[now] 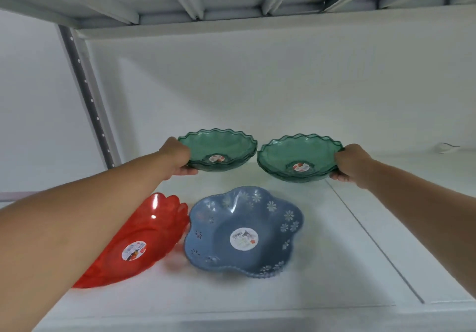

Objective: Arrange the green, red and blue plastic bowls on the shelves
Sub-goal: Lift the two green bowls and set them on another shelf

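Left hand (176, 159): clenched on the left edge of the left green stack (219, 150), thumb under the rim.
Right hand (351, 162): clenched on the right edge of the right green stack (296, 157), thumb under the rim.
Green bowls: two small stacks side by side toward the back of the white shelf (334, 241), rims nearly touching; each shows doubled wavy rims (the exact number per stack cannot be told). Whether they rest on the shelf or are lifted cannot be told.
Red bowl (144, 241): one, front left, partly hidden under the left forearm; its visible shape runs from near left toward far right.
Blue bowl (243, 231): one, flower-shaped with pierced daisy cut-outs, just right of the red bowl and in front of the green stacks.
Contents: all bowls open upward and hold nothing but a round sticker at the bottom.
Facing: the green stacks tip slightly toward the camera.
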`<action>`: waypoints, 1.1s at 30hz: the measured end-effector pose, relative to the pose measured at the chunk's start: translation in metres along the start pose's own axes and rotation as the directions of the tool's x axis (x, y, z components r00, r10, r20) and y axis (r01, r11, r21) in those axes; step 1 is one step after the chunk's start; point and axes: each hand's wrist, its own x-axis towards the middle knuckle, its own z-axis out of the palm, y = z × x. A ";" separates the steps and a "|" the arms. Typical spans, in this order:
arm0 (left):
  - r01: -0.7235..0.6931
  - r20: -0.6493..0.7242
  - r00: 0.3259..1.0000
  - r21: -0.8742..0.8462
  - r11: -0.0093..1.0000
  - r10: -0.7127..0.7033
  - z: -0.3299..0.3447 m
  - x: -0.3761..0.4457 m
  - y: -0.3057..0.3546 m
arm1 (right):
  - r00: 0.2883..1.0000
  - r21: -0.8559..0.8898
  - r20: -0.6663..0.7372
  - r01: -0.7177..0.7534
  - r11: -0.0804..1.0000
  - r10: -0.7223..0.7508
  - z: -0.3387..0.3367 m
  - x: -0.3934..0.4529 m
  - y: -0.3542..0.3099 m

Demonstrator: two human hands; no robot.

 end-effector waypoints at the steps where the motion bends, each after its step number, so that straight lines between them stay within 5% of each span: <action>1: -0.006 -0.011 1.000 0.001 1.000 0.006 0.014 -0.010 0.005 | 1.000 0.004 0.004 0.012 1.000 -0.012 -0.014 0.001 0.004; 10: 0.034 -0.040 0.999 -0.049 0.998 -0.036 0.121 -0.073 0.038 | 0.999 0.007 0.032 0.014 1.000 -0.014 -0.135 0.017 0.032; 22: 0.072 0.016 0.997 -0.071 0.995 -0.071 0.193 -0.070 0.063 | 0.984 0.042 -0.126 -0.123 0.992 0.128 -0.227 0.042 0.081; 33: 0.069 0.031 0.997 -0.058 0.996 -0.067 0.309 -0.114 0.094 | 0.994 0.023 -0.086 -0.069 0.997 0.071 -0.327 0.090 0.129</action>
